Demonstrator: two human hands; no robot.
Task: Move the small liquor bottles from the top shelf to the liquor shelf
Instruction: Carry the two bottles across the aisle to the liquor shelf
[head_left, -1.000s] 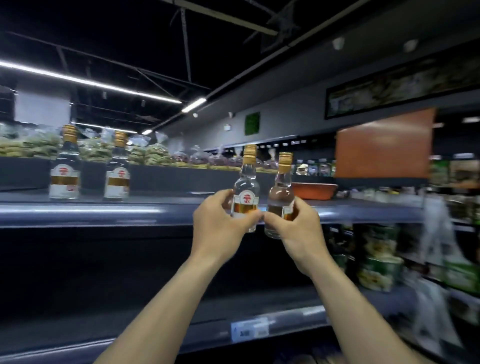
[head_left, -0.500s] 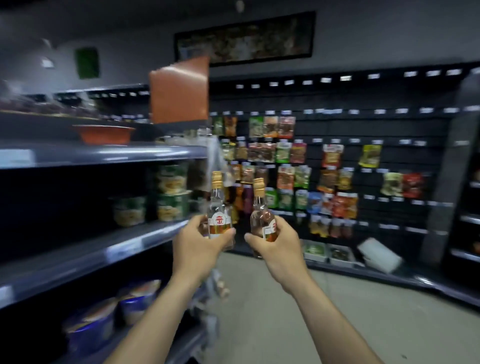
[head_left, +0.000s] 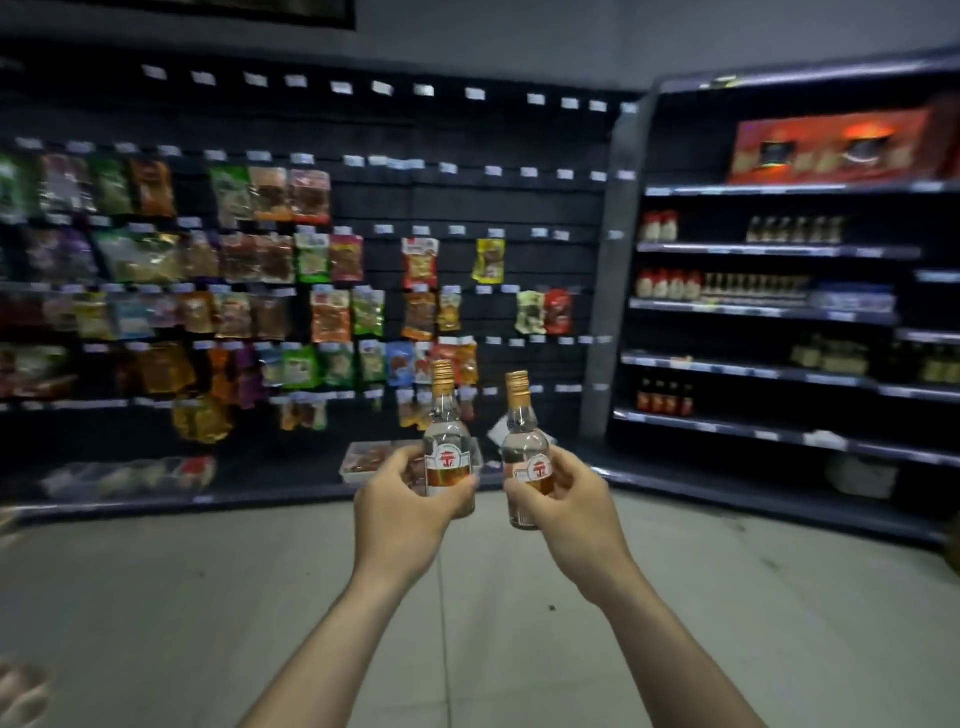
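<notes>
I hold two small clear liquor bottles with gold caps and red-and-white labels, upright and side by side at chest height. My left hand (head_left: 402, 512) is wrapped around the lower half of the left bottle (head_left: 447, 441). My right hand (head_left: 563, 506) grips the right bottle (head_left: 522, 441) the same way, a small gap between the two bottles. A dark shelving unit with rows of bottles (head_left: 753, 296) stands at the right, across the aisle. The top shelf the bottles came from is out of view.
A black pegboard wall (head_left: 467, 208) hung with many snack packets fills the back. A white tray (head_left: 363, 460) sits at its foot. Pale tiled floor (head_left: 467, 623) stretches between me and the shelves. A blurred pale shape (head_left: 21, 691) shows at the bottom left corner.
My view has swung right, from the top shelf past the aisle end to the pegboard wall and bottle shelves. Both hands kept hold of their bottles, which have moved slightly apart.
</notes>
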